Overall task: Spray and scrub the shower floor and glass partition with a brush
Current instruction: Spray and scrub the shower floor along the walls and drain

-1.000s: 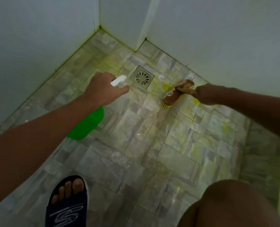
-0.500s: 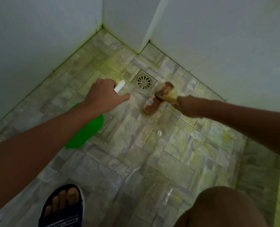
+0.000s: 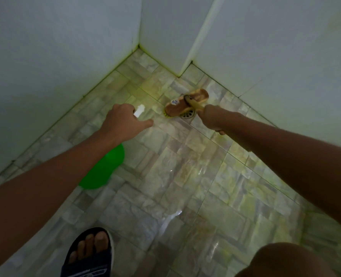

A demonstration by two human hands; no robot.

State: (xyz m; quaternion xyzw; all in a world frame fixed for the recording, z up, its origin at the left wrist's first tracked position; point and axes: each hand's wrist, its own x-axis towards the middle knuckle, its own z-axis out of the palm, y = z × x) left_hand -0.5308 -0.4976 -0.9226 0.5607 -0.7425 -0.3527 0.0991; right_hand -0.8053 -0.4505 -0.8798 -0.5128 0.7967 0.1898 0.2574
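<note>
- The shower floor (image 3: 185,176) is lying wet and streaked yellow-green across most of the view, with sheen running down the middle toward your sandal (image 3: 89,254); to my eye the floor scrubbing is well under way, and nothing in view reads clearly as the glass partition, so that part looks not yet begun.
- You are working the brush (image 3: 185,101) leftward: a second ago it was sitting right of the drain (image 3: 188,113), half a second ago just beside it, and now its wooden head is lying half over the grate, close to the far corner. That suggests you are sweeping the strokes across the drain area.
- Your right hand (image 3: 211,117) is wrapping its fingers round the brush handle, following the brush across.
- Your left hand (image 3: 123,120) is gripping the spray bottle (image 3: 103,168), fingers curled about the neck with the forefinger lying out straight; it is holding nearly the same place as before. The green body is hanging below your forearm, and the white nozzle (image 3: 139,110) is pointing toward the brush, just beside its bristles.
- I cannot tell whether you are squeezing the trigger; no mist is showing.
</note>
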